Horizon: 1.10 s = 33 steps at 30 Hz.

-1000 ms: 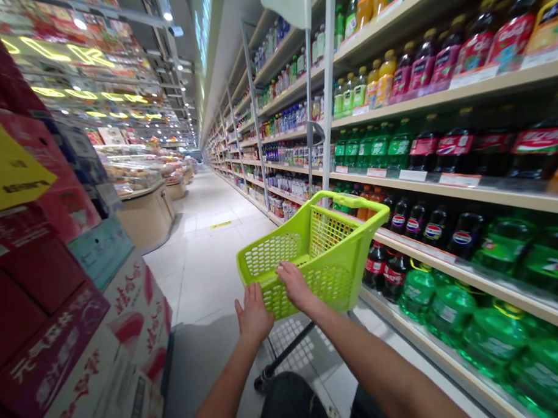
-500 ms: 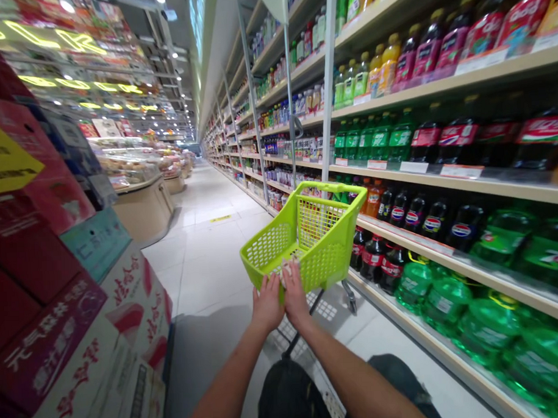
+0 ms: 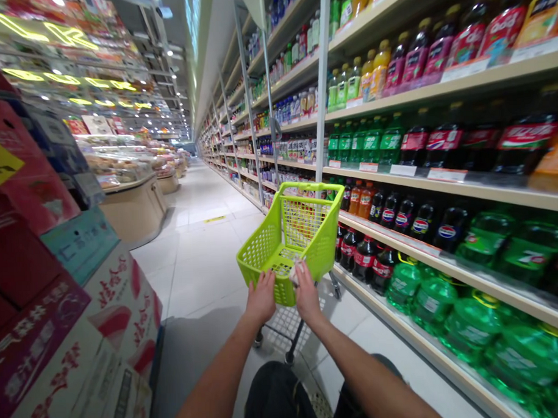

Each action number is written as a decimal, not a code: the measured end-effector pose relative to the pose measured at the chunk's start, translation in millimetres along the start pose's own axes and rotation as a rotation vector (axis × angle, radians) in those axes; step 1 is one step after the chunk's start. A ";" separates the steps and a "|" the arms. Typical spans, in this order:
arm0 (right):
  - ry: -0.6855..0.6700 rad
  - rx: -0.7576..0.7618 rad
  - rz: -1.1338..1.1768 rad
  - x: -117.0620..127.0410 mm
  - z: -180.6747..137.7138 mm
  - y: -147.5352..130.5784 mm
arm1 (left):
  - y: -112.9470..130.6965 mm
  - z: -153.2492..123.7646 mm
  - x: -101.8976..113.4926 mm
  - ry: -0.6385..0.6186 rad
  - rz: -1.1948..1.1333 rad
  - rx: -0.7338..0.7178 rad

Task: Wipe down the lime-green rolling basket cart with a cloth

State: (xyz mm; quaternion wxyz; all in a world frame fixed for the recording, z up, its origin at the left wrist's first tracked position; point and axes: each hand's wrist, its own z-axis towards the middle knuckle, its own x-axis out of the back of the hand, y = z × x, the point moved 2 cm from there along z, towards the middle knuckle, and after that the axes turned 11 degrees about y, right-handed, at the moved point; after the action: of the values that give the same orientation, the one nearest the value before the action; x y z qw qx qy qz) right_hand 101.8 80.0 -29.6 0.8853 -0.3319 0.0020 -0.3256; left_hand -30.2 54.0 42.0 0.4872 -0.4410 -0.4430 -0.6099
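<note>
Ahead of my knees stands a lime-green shopping cart (image 3: 323, 241) with a perforated plastic basket on a metal frame. My left hand (image 3: 262, 297) has its fingers hooked over the left part of the basket's near rim. Farther right on that rim, my right hand (image 3: 306, 293) is closed round a crumpled whitish cloth (image 3: 296, 272) and pressed against the near right corner. Whether it is cloth or tissue is hard to make out. Through the basket's holes the pale floor shows.
Shelves of bottled drinks (image 3: 426, 222) line the right side, close to the cart. Stacked drink cartons (image 3: 113, 318) rise on the left. A round-ended display counter (image 3: 135, 211) stands farther along the left of the tiled aisle (image 3: 189, 249).
My hands have moved apart along the rim, the left one leftward and the right one rightward. The cart has turned slightly, and the view has shifted a little to the right.
</note>
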 end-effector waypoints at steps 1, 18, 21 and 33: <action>-0.021 -0.003 0.002 -4.4 -13.4 3.9 | 1.7 -0.2 -1.0 -0.013 0.008 -0.009; -0.249 0.474 -0.097 27.6 -35.3 22.3 | 18.9 10.0 -3.6 -0.029 -0.050 -0.089; -0.343 0.463 -0.056 34.7 -45.7 23.1 | 15.2 11.1 -4.5 0.005 -0.140 -0.149; -0.175 -0.375 0.299 38.6 30.7 -22.3 | 36.3 -22.8 -26.3 -0.022 -1.439 0.511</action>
State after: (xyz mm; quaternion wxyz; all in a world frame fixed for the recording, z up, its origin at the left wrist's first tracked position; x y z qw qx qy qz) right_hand 126.1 63.0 15.7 0.8433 -0.5133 0.0346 -0.1551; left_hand 6.7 32.4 15.5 0.0522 0.0768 -0.7534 -0.6510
